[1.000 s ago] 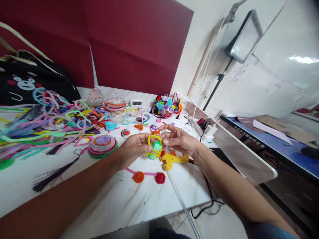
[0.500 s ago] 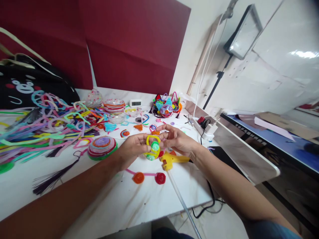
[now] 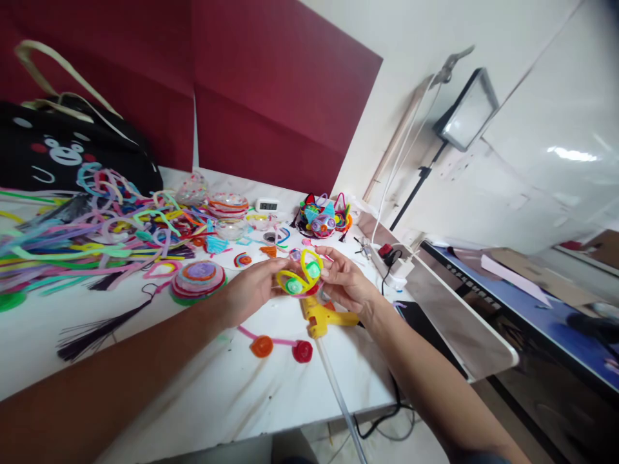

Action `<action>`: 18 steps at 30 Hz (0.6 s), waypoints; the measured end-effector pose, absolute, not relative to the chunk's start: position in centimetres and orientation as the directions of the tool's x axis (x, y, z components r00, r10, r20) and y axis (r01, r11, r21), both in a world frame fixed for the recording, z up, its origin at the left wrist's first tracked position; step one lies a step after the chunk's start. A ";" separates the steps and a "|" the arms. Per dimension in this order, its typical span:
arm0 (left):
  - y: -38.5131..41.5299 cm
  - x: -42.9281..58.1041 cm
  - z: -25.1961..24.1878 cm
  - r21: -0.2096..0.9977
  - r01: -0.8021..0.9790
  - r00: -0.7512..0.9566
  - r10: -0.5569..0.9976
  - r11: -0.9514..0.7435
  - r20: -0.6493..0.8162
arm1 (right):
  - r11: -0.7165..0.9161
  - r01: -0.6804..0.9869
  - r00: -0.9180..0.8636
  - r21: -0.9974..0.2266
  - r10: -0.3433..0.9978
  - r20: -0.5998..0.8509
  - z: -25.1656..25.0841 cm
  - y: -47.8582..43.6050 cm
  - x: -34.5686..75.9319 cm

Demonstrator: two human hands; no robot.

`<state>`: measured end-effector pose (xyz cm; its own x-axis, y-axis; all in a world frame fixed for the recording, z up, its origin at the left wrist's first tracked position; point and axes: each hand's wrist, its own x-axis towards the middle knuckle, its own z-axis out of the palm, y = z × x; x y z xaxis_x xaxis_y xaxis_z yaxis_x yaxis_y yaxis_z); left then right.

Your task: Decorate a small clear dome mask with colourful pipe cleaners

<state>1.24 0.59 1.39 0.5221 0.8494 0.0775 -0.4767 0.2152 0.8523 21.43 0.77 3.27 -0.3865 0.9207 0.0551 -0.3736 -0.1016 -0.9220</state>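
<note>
Yellow pipe-cleaner loops [image 3: 308, 277], pinched above the worktop [image 3: 213, 393] by fingers of the left hand [image 3: 254, 288] at nine o'clock and right hand [image 3: 349, 278] at three, have a glue gun [image 3: 319, 318] near at five and, past an orange disc [image 3: 264, 346], open room toward the front edge [image 3: 227, 442] at seven.

Left hand [image 3: 254, 291]: fingertips partly hidden behind yellow loops [image 3: 305, 281]
Bag [image 3: 72, 158]: cut off by left edge
Clock [image 3: 267, 205]: digits too small to read

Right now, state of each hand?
Left hand: closed, holding the yellow-and-green piece by its left side.
Right hand: closed, holding the same piece by its right side.
</note>
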 end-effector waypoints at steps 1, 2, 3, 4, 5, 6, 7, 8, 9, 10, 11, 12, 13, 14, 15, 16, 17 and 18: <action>0.7 1.3 1.3 0.847 -0.478 0.503 0.863 0.230 0.049 | -0.087 -0.389 -0.370 -0.917 0.927 0.069 3.2 0.8 21.4; 0.7 1.3 1.3 0.843 -0.478 0.486 0.874 0.246 0.021 | -0.076 -0.402 -0.360 -0.913 0.929 0.081 3.0 0.9 21.4; 0.7 1.3 1.2 0.837 -0.482 0.474 0.881 0.260 -0.001 | -0.067 -0.414 -0.355 -0.908 0.930 0.093 2.9 0.9 21.3; 0.7 1.3 1.2 0.827 -0.491 0.469 0.883 0.275 -0.015 | -0.060 -0.426 -0.352 -0.903 0.930 0.104 2.7 1.0 21.3; 0.6 1.3 1.1 0.814 -0.504 0.470 0.882 0.289 -0.022 | -0.053 -0.438 -0.349 -0.897 0.930 0.116 2.6 1.0 21.3; 0.6 1.3 1.1 0.801 -0.520 0.472 0.881 0.297 -0.020 | -0.048 -0.449 -0.346 -0.892 0.930 0.124 2.4 1.0 21.2; 0.6 1.3 1.1 0.790 -0.536 0.473 0.881 0.299 -0.013 | -0.044 -0.458 -0.342 -0.888 0.931 0.130 2.3 1.0 21.2; 0.5 1.3 1.1 0.782 -0.547 0.474 0.880 0.299 -0.005 | -0.042 -0.462 -0.336 -0.886 0.932 0.131 2.2 1.0 21.1; 0.5 1.2 1.1 0.778 -0.554 0.473 0.881 0.296 0.002 | -0.043 -0.460 -0.333 -0.887 0.934 0.127 2.2 1.0 21.1; 0.5 1.2 1.2 0.777 -0.558 0.468 0.884 0.290 0.007 | -0.050 -0.453 -0.334 -0.890 0.935 0.117 2.2 0.9 21.0; 0.5 1.1 1.2 0.780 -0.560 0.459 0.888 0.281 0.009 | -0.060 -0.441 -0.339 -0.896 0.935 0.104 2.3 0.8 21.0; 0.5 1.1 1.2 0.783 -0.560 0.448 0.894 0.272 0.009 | -0.071 -0.426 -0.347 -0.902 0.933 0.091 2.3 0.8 21.1; 0.6 1.0 1.3 0.786 -0.559 0.435 0.900 0.264 0.007 | -0.082 -0.408 -0.359 -0.909 0.930 0.078 2.4 0.7 21.1; 0.6 0.9 1.3 0.790 -0.557 0.423 0.906 0.256 0.004 | -0.090 -0.388 -0.371 -0.917 0.926 0.066 2.6 0.6 21.3; 0.7 0.9 1.3 0.797 -0.550 0.412 0.911 0.250 -0.002 | -0.092 -0.367 -0.380 -0.926 0.923 0.059 2.7 0.5 21.4; 0.8 0.8 1.4 0.805 -0.540 0.403 0.915 0.246 -0.009 | -0.084 -0.346 -0.384 -0.934 0.922 0.059 2.8 0.4 21.6; 0.8 0.8 1.4 0.815 -0.528 0.398 0.917 0.241 -0.013 | -0.070 -0.325 -0.383 -0.943 0.922 0.064 3.0 0.2 21.9; 0.9 0.8 1.4 0.825 -0.515 0.392 0.920 0.234 -0.016 | -0.048 -0.307 -0.376 -0.950 0.923 0.075 3.1 0.1 22.2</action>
